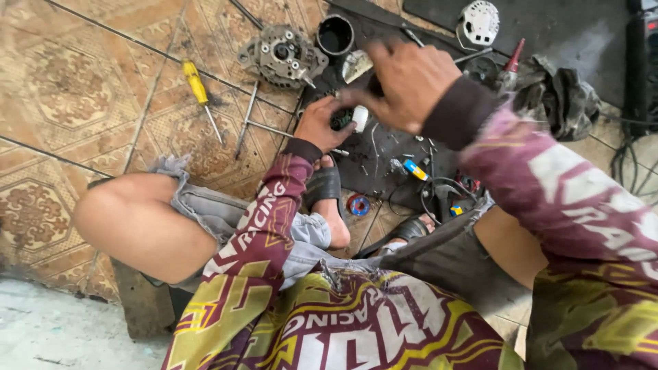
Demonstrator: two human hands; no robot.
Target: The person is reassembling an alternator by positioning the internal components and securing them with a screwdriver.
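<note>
A patterned brown and cream tiled floor (103,89) is being used as the work surface, with a dark mat (562,27) laid across its upper right part and a pale concrete strip along the lower left edge. The left hand (322,123) is being held just above the near edge of the mat, its fingers curled closed around a small dark part with a white end (351,118). The right hand (404,82) is being held directly above it, fingers bent and loosely spread over that part; whether they are actually touching it cannot be told. An empty black cylindrical cup (335,34) is standing open on the mat beyond the hands, beside a grey metal alternator housing (282,55) lying on the tiles. A white vented plastic cover (478,22) is resting farther right, near a small bottle with a red nozzle (510,65) and a crumpled grey rag (562,96). A yellow-handled screwdriver (197,89) and a long metal rod (245,120) are lying on the tiles to the left. Between the sandalled feet, a small blue and red round tin (358,205) and a blue and yellow tube (415,170) are being kept, near a coil of black wire (439,195).
</note>
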